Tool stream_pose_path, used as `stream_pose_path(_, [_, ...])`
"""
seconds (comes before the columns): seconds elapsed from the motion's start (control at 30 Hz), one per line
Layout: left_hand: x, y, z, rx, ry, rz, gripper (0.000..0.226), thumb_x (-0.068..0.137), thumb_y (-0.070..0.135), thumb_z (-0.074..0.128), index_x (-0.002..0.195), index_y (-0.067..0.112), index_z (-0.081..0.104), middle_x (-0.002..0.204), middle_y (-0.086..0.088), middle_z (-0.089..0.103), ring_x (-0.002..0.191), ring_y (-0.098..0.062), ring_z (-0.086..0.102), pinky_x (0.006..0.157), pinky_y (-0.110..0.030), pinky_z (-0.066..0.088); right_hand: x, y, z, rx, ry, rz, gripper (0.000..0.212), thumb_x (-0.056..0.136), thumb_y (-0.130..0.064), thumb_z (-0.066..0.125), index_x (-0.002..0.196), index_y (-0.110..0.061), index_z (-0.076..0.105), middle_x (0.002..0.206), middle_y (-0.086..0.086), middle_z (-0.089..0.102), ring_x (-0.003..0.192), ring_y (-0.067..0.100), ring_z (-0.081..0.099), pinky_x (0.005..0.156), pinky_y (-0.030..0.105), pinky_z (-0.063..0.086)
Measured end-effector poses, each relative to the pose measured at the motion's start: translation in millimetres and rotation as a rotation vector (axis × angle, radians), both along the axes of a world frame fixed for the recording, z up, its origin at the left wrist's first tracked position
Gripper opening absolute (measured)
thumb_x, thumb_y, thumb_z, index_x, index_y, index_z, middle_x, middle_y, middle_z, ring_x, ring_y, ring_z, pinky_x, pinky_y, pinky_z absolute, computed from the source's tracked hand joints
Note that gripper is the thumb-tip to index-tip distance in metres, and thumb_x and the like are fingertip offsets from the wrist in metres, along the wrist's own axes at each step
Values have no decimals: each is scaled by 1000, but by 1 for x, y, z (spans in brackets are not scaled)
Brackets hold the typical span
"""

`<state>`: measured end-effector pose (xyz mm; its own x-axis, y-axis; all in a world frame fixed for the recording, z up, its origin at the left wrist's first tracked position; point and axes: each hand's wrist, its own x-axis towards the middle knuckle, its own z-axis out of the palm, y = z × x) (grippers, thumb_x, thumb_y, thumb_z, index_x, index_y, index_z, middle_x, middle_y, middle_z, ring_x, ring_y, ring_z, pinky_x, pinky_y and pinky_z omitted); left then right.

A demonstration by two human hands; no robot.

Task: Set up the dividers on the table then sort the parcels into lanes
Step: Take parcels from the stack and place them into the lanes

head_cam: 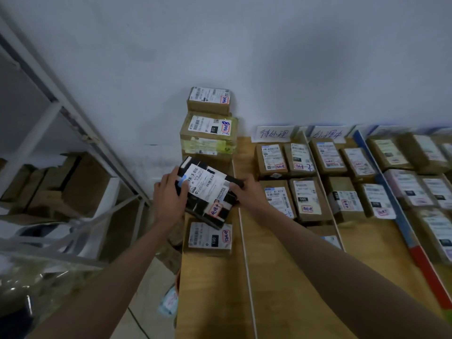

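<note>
Black parcel [207,192] held at both ends.
Left hand [168,194] and right hand [247,190] gripped it; it looked rigid, light, best held by its edges.

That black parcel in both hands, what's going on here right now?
A person holds the black parcel with the left hand and right hand, tilted above the unsorted brown boxes at the table's left end. The white divider strips are already laid on the wooden table, and the lanes to the right hold rows of labelled parcels behind handwritten lane signs.
</note>
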<state>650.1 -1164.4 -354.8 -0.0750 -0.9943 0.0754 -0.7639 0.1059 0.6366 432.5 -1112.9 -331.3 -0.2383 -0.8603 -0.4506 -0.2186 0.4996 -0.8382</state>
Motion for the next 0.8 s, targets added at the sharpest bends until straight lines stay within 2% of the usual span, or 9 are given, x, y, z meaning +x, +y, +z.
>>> stream_pose_path(0.13, [-14, 11, 19, -24, -130, -80, 49, 103, 39, 40, 149, 21, 38, 140, -7, 49, 124, -28, 43, 102, -46, 38, -8, 26, 20, 84, 52, 57, 31, 93, -31, 65, 111, -13, 47, 102, 4, 63, 86, 14, 65, 60, 23, 56])
stream_pose_path(0.2, [-22, 16, 24, 1, -187, -120, 51, 103, 41, 38, 150, 22, 36, 142, -7, 48, 125, -29, 42, 102, -47, 37, -14, 41, 25, 105, 44, 106, 25, 96, -27, 61, 112, -11, 52, 97, 3, 65, 76, 8, 64, 51, 16, 52])
stream_pose_path(0.27, [-32, 23, 27, 12, -213, -170, 51, 103, 41, 38, 151, 21, 36, 141, -8, 49, 124, -31, 43, 101, -46, 38, -22, 53, 26, 136, 92, 153, 32, 98, -32, 57, 115, -5, 59, 92, 3, 67, 69, 7, 64, 47, 13, 48])
stream_pose_path(0.33, [-45, 31, 30, 15, -208, -219, 51, 103, 38, 41, 150, 20, 37, 141, -9, 50, 122, -31, 44, 100, -44, 38, -32, 67, 31, 142, 156, 158, 37, 99, -38, 54, 113, -6, 62, 91, 4, 69, 69, 9, 64, 53, 17, 50])
stream_pose_path(0.43, [-62, 37, 35, 16, -192, -289, 51, 101, 39, 45, 148, 19, 40, 140, -9, 51, 125, -32, 44, 103, -45, 38, -50, 85, 35, 157, 266, 154, 41, 97, -45, 52, 114, -10, 64, 104, 4, 70, 90, 15, 65, 75, 27, 52])
stream_pose_path(0.5, [-77, 42, 42, 8, -166, -355, 51, 101, 39, 47, 147, 18, 42, 139, -9, 52, 126, -31, 45, 105, -45, 38, -62, 102, 39, 152, 235, 97, 38, 99, -41, 52, 116, -9, 64, 104, 2, 69, 91, 15, 64, 74, 25, 52])
stream_pose_path(0.6, [-105, 53, 54, -17, -114, -421, 50, 102, 35, 47, 147, 14, 42, 138, -9, 50, 123, -26, 49, 100, -40, 42, -82, 129, 42, 114, 191, -18, 36, 99, -36, 53, 117, -8, 65, 108, 7, 71, 98, 19, 67, 87, 36, 56])
stream_pose_path(0.7, [-134, 70, 61, -52, -149, -441, 47, 103, 37, 41, 143, 12, 44, 137, -8, 47, 120, -25, 50, 95, -39, 46, -104, 158, 40, 82, 179, -143, 32, 99, -34, 53, 110, -7, 67, 102, 6, 71, 88, 15, 67, 72, 27, 55])
stream_pose_path(0.8, [-158, 90, 56, -60, -172, -504, 48, 103, 40, 34, 139, 11, 47, 136, -7, 48, 121, -25, 52, 98, -41, 47, -135, 189, 34, 82, 181, -290, 31, 98, -33, 55, 108, -6, 68, 101, 9, 72, 92, 21, 68, 82, 37, 58])
